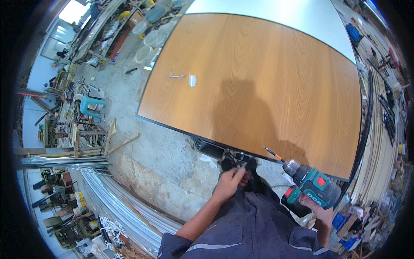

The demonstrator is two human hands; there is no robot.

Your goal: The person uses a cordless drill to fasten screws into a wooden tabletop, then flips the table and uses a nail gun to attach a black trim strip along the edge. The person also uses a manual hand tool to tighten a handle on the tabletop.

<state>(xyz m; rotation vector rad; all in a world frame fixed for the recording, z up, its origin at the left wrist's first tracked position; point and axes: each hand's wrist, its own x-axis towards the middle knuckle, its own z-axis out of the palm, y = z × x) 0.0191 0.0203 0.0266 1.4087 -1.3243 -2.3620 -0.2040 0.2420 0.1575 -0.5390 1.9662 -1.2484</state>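
A green and black cordless drill [311, 183] is in my right hand [318, 209], whose fingers wrap round its grip. Its long orange-banded bit [274, 153] points up and left over the near edge of a wood-grain panel [207, 64]. My left hand [231, 181] is in front of my body, just short of that edge, with thumb and fingers pinched together. Whatever they may hold is too small to make out. On the panel's left part lie a small white piece [192, 80] and a thin crumpled scrap [177, 76].
A white panel [280, 13] adjoins the far side. Buckets [143, 54] stand at the far left, with a blue stool [91, 106] nearer. Long metal profiles [125, 207] lie on the floor at left. Long strips [371, 142] and boxes [349, 226] line the right.
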